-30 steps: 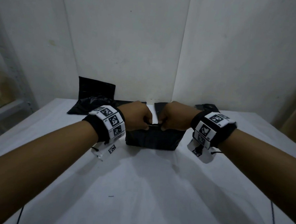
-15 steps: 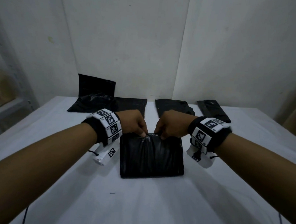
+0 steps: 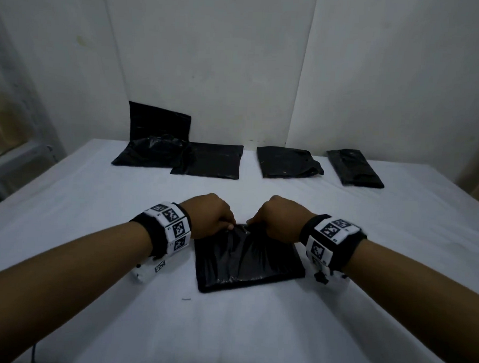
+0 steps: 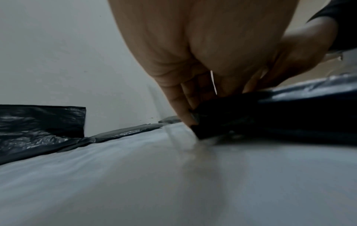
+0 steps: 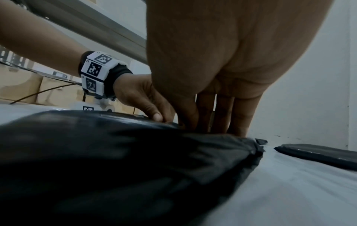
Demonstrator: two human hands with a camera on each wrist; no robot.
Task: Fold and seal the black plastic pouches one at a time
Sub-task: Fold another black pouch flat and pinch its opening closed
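Note:
A black plastic pouch (image 3: 246, 260) lies flat on the white table (image 3: 225, 333) in front of me. My left hand (image 3: 212, 220) pinches its far edge left of the middle, thumb on top and fingers curled under the edge (image 4: 190, 113). My right hand (image 3: 276, 220) grips the same far edge just right of the middle, fingers down behind the pouch (image 5: 135, 168) and thumb on top. The two hands nearly touch each other. The left hand's thumb (image 5: 157, 117) also shows in the right wrist view.
Several other black pouches lie in a row at the table's far edge: a crumpled pile (image 3: 154, 152) with one leaning on the wall, a flat one (image 3: 210, 160), one (image 3: 288, 163) right of centre, one (image 3: 354, 168) at far right. A shelf (image 3: 9, 155) stands at the left.
Both hands have drawn the pouch toward me, away from the back row, and laid it flat on the table. They still hold its far edge.

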